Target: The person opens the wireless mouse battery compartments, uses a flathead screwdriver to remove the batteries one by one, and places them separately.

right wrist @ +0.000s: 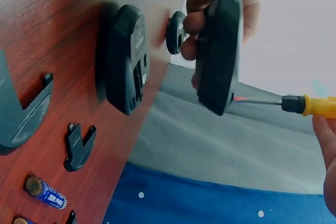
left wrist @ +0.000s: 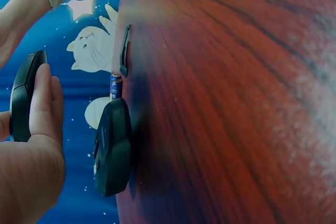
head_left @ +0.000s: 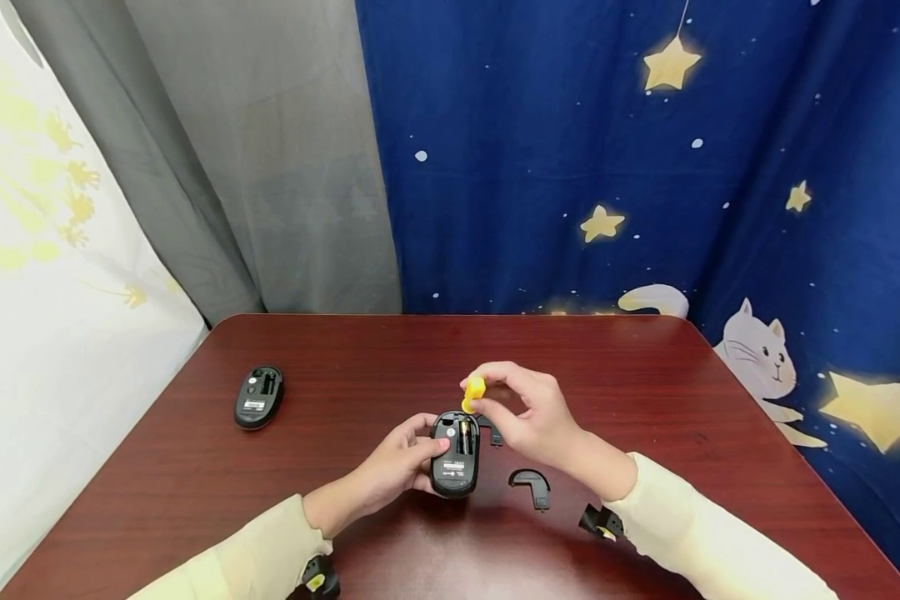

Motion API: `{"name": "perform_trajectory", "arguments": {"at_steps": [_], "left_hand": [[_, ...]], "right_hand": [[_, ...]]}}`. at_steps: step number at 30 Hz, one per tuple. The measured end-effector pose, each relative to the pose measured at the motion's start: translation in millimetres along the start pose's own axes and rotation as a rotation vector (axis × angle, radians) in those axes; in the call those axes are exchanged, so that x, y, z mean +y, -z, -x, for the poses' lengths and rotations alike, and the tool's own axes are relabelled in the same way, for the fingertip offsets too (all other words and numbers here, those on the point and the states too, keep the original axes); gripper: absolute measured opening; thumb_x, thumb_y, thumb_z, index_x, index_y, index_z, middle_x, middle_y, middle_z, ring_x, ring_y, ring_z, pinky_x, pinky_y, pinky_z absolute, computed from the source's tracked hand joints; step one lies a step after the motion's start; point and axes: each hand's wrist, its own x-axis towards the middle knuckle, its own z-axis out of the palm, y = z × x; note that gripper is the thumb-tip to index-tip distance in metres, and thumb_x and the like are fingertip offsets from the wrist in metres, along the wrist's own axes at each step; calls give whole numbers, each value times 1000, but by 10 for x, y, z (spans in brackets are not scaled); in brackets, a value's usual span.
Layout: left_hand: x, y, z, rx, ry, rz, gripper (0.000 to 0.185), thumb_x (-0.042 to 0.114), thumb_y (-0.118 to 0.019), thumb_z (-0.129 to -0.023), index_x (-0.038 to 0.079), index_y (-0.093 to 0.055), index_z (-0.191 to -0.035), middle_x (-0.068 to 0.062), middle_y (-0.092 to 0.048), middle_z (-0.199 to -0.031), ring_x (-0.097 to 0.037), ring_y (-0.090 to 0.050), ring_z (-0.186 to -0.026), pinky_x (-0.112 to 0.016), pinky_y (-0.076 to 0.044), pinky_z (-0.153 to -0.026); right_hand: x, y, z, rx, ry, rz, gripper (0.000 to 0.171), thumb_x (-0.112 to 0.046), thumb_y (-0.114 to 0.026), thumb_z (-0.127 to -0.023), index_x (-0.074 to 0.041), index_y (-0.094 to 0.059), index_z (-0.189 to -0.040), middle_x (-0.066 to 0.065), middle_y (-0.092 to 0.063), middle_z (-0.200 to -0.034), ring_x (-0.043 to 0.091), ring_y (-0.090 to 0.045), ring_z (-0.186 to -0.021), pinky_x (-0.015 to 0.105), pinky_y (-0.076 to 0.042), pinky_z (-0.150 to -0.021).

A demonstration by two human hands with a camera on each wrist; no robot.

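Left hand [head_left: 401, 460]: I see it gripping the black mouse [head_left: 454, 452] by its side, underside up, lifted a little off the table [head_left: 645, 392]; in the right wrist view its fingers [right wrist: 195, 22] curl round the far edge.
Right hand [head_left: 528, 412]: pinching the yellow-handled screwdriver [head_left: 472, 393] from above, fingers bent round the handle.
Screwdriver: its metal shaft goes down into the open underside of the held mouse, near the top end.
Second mouse [head_left: 258, 397]: lying underside up on the table, well apart to my left.
Loose parts: a curved black cover piece [head_left: 532, 486] lies just right of the held mouse; a small black clip [right wrist: 79, 145] and a blue battery [right wrist: 46, 192] lie on the wood nearby.
Backdrop: blue starry curtain [head_left: 645, 167] with a white cat.
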Motion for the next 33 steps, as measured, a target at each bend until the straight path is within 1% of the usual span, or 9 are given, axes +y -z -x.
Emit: {"name": "perform_trajectory", "arguments": {"at_steps": [1, 3, 6, 10, 12, 15, 18, 25, 33], "left_hand": [[-2, -6, -3, -3, -3, -4, 37, 10, -54, -96, -5, -38, -126, -17, -66, -101, -26, -70, -83, -40, -59, -66], [-8, -18, -9, -11, -8, -9, 37, 9, -54, -96, -5, -38, -126, -17, -67, -101, -26, -70, -84, -40, -59, -66], [-16, -16, 3, -20, -15, -18, 38, 8, -55, -96, -5, -38, -128, -17, -66, -102, -27, -70, -84, -41, -59, -66], [-33, -18, 18, -38, -24, -35, 42, 8, -56, -94, -5, -38, -129, -19, -66, -100, -27, -70, -83, -41, -59, -65], [-44, -24, 28, -46, -25, -43, 42, 7, -57, -94, -5, -38, -130, -18, -66, -100, -27, -69, -83, -41, -59, -64], [-68, -35, 44, -48, -21, -52, 43, 7, -57, -94, -5, -38, -130, -18, -66, -98, -26, -69, -82, -39, -59, -63], [-91, -46, 54, -58, -11, -53, 43, 6, -58, -94, -5, -39, -130, -18, -66, -98, -25, -69, -82, -39, -59, -63], [-97, -44, 54, -86, -22, -45, 42, 5, -58, -94, -6, -38, -129, -19, -66, -101, -25, -69, -82, -42, -59, -63], [-92, -42, 50, -92, -29, -47, 43, 4, -58, -93, -6, -38, -130, -20, -66, -104, -26, -69, -82, -43, -59, -63]], "right_hand": [[-3, -2, -6, 2, -20, -4, 35, 18, -70, -77, 1, -60, -106, 12, -67, -96, 23, -69, -78, 33, -58, -70], [-1, 15, -30, 27, -103, -6, 31, 15, -70, -80, 1, -61, -105, 12, -68, -94, 24, -69, -76, 32, -58, -68], [33, 56, -93, 82, -265, -17, 24, 8, -70, -84, 0, -61, -105, 12, -69, -92, 24, -68, -76, 29, -58, -67], [108, 129, -168, 130, -474, -67, 22, 3, -68, -87, 5, -60, -108, 16, -69, -94, 23, -67, -82, 27, -57, -73], [157, 150, -192, 132, -557, -104, 23, 3, -67, -89, 7, -59, -110, 19, -68, -96, 22, -67, -84, 30, -57, -77], [241, 163, -202, 125, -660, -160, 24, 2, -65, -90, 8, -57, -112, 23, -67, -99, 20, -68, -84, 35, -57, -77], [319, 167, -186, 134, -751, -224, 25, 2, -63, -91, 8, -56, -114, 21, -67, -99, 19, -68, -84, 38, -58, -75], [489, 185, -153, 175, -925, -341, 23, 4, -59, -92, 10, -54, -114, 11, -69, -91, 17, -68, -79, 34, -58, -73], [615, 179, -115, 166, -1068, -349, 18, 2, -57, -92, 11, -57, -107, 24, -67, -100, 20, -69, -81, 31, -58, -73]]}}
